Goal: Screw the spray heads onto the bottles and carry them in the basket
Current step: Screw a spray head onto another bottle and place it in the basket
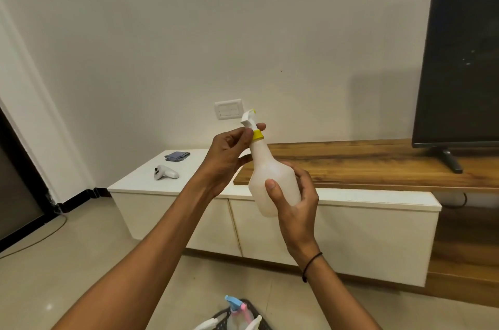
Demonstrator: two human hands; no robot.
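A translucent white spray bottle (272, 176) is held upright in front of me, above the low cabinet. My right hand (294, 194) wraps its body from the right. The fingers of my left hand (229, 151) pinch the white spray head (248, 117) just above its yellow collar (258, 135), which sits on the bottle's neck. At the bottom edge, a dark perforated basket (224, 315) on the floor holds a bottle with a blue and pink spray head (235, 304) and other white spray parts, partly cut off.
A low white cabinet (351, 221) stands against the wall, with a wooden shelf (364, 167) and a TV (459, 46) on the right. On the cabinet's left lie a white controller (165, 172) and a folded grey cloth (176, 155). A cable runs across the tiled floor at left.
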